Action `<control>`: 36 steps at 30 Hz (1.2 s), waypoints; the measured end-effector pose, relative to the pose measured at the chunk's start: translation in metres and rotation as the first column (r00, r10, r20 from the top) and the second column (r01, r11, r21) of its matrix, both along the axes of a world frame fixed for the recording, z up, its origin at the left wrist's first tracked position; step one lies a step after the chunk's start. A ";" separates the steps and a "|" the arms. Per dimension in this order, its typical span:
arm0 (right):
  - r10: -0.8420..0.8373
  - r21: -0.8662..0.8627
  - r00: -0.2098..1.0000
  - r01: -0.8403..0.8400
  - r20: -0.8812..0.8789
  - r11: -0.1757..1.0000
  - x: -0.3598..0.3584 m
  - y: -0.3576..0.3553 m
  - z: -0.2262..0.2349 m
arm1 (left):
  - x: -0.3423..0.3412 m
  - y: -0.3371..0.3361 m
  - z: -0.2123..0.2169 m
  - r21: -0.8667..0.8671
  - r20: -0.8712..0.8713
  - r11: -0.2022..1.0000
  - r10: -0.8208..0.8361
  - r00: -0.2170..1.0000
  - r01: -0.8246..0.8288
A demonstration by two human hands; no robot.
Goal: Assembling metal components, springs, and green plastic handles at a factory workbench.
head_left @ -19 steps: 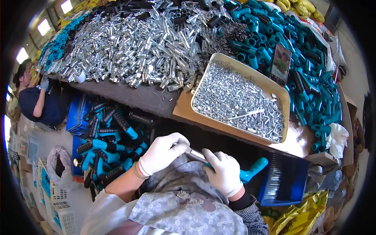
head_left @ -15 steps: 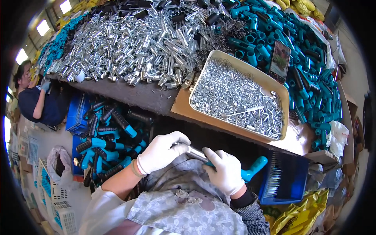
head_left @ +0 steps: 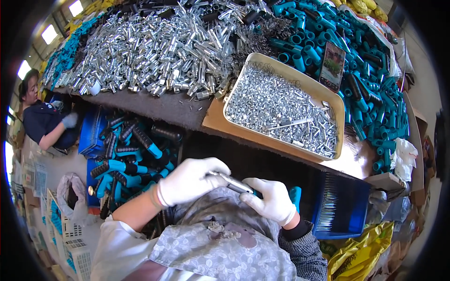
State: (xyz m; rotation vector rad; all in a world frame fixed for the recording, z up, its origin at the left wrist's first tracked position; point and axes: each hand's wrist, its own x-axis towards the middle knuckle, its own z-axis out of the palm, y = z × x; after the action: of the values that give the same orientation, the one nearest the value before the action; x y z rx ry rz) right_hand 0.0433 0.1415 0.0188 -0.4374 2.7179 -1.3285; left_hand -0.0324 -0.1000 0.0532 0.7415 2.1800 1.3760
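Observation:
In front of my lap is a teal handle [head_left: 295,196] with a shiny metal tube [head_left: 238,186] at its left end. My right hand [head_left: 274,201], in a white glove, is wrapped round the handle, whose rounded end shows beyond the knuckles. At the tube's free end, the gloved fingers of my left hand [head_left: 192,180] close on a slim metal part [head_left: 219,174]; its exact kind is unclear. Beyond my hands, a cream tray [head_left: 341,114] on the bench holds many small metal pieces, some springs and a longer metal rod.
Metal tubes [head_left: 154,56] are heaped on the bench [head_left: 154,107], with teal sleeves [head_left: 375,112] at right. A phone [head_left: 332,66] leans there. Handles with black grips [head_left: 122,168] fill a left bin; a blue bin [head_left: 347,210] stands right. A co-worker [head_left: 42,114] sits far left.
The teal end has swung up and partly behind my right hand, and the tube slopes down to the right. Both hands stay close together. The co-worker's gloved hand has moved right and down.

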 end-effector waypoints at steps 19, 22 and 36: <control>-0.015 0.104 0.989 0.030 -0.149 0.994 0.003 0.004 -0.006 | 0.009 0.003 -0.005 -0.006 0.049 1.000 0.019 0.999 -0.018; -0.007 0.124 0.988 0.027 -0.152 0.992 0.005 0.006 -0.005 | 0.011 0.002 -0.002 -0.162 -0.781 0.929 -0.327 0.532 0.333; 0.479 -0.450 0.846 -0.341 0.236 0.825 -0.006 0.034 -0.004 | 0.008 0.013 -0.008 0.046 -0.857 0.831 -0.252 0.449 0.555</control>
State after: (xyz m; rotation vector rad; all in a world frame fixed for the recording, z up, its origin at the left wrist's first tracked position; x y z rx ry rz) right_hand 0.0370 0.1760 0.0150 -0.7101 1.9232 -1.6283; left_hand -0.0247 -0.0869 0.0457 2.3066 2.0888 1.2290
